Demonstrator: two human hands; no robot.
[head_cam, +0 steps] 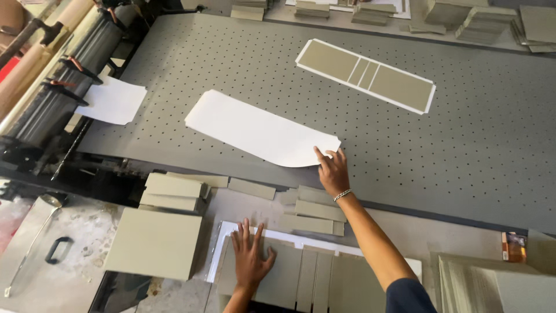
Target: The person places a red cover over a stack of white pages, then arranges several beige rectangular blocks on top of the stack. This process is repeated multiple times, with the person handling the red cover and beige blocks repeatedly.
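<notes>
The long white paper sheet with rounded corners (pixel 260 128) lay at the centre of the frame on the grey perforated work table (pixel 463 145), its lower right corner pinned under the fingertips of the right hand (pixel 332 171) — fingers extended and pressing on its edge, not pinching. The left hand (pixel 250 255), low in the frame, rested flat with fingers spread on a set of grey cardboard panels laid on a white backing sheet (pixel 301 272). In the upper right, a finished-looking layout of grey boards on white paper (pixel 366 75) lay apart on the table. To judge from this, one cover had been assembled, while the sheet under the right hand carried no boards yet. Stacks of grey board pieces (pixel 174 191) sat just left of the left hand — and another small white sheet (pixel 113 101) lay by the black roller machine (pixel 58 87) at upper left.
</notes>
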